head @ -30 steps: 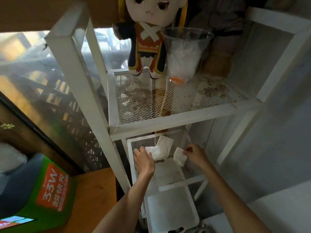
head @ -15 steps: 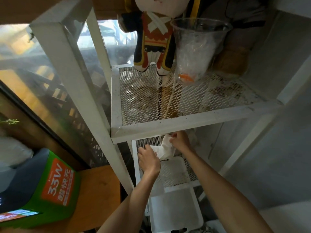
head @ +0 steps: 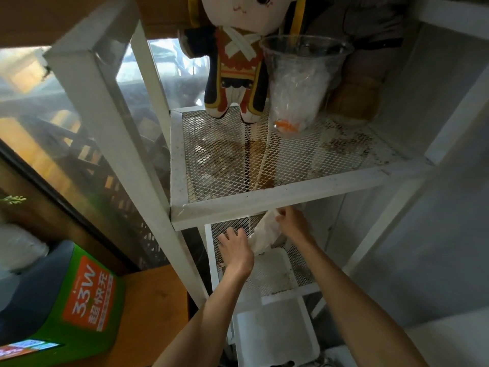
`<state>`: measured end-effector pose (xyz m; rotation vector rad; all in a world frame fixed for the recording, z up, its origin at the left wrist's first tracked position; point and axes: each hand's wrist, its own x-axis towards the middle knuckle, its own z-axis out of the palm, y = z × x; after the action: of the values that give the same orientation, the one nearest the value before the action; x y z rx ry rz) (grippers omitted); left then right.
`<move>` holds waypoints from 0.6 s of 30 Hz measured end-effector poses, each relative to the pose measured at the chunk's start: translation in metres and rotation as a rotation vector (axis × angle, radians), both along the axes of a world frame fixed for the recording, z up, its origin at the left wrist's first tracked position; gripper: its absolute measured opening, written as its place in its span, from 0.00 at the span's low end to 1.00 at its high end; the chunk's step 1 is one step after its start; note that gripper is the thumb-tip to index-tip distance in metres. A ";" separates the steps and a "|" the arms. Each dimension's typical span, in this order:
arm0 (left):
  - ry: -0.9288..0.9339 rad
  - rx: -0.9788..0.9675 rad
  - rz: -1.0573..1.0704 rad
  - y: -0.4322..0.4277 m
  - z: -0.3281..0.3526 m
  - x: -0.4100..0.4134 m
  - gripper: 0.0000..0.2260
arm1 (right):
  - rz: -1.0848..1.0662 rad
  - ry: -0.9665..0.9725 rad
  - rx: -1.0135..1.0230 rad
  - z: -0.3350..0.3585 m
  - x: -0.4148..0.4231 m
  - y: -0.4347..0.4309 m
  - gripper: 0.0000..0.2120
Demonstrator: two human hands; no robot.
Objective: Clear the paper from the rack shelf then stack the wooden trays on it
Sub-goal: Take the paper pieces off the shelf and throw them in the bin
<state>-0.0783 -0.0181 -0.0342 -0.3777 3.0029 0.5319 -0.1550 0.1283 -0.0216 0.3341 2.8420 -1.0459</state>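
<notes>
A white metal rack has mesh shelves. On its lower mesh shelf point(head: 277, 276), white crumpled paper point(head: 266, 233) is lifted off the mesh. My right hand point(head: 292, 223) pinches the paper's upper end just under the upper shelf's front bar. My left hand point(head: 235, 249) is at the paper's lower left edge, fingers curled; the hand's back hides whether they grip the paper. No wooden trays are in view.
The upper mesh shelf point(head: 312, 189) carries a plush doll point(head: 235, 67), a clear plastic cup point(head: 299, 83) and a brown object point(head: 352, 99). A white bin point(head: 275, 332) sits below the lower shelf. A green box point(head: 71, 308) rests on a wooden surface point(head: 156, 303) at left.
My right hand moved left with its paper piece and gathered the sheets together. Both hands lifted the paper off the mesh toward the upper shelf's underside.
</notes>
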 end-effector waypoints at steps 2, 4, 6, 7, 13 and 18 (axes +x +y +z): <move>0.049 0.069 -0.007 -0.001 0.001 0.003 0.09 | -0.127 0.068 -0.160 0.011 0.006 0.013 0.11; 0.098 0.269 0.075 -0.004 0.005 0.008 0.06 | -0.232 0.134 -0.378 0.023 0.014 0.026 0.11; 0.094 0.592 0.194 -0.008 0.013 0.016 0.08 | -0.312 0.114 -0.714 0.035 0.029 0.034 0.14; 0.059 0.778 0.237 -0.010 0.016 0.021 0.10 | -0.314 0.067 -0.866 0.041 0.040 0.036 0.15; -0.162 1.447 0.295 -0.014 0.031 0.056 0.10 | -0.058 -0.278 -1.293 0.056 0.121 0.011 0.10; -0.213 1.492 0.327 -0.014 0.035 0.076 0.13 | -0.020 -0.360 -1.608 0.056 0.148 0.005 0.28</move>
<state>-0.0025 -0.0324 0.0006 -0.6403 1.5931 2.1971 -0.0073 0.1336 0.0345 0.2820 1.0279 -2.3954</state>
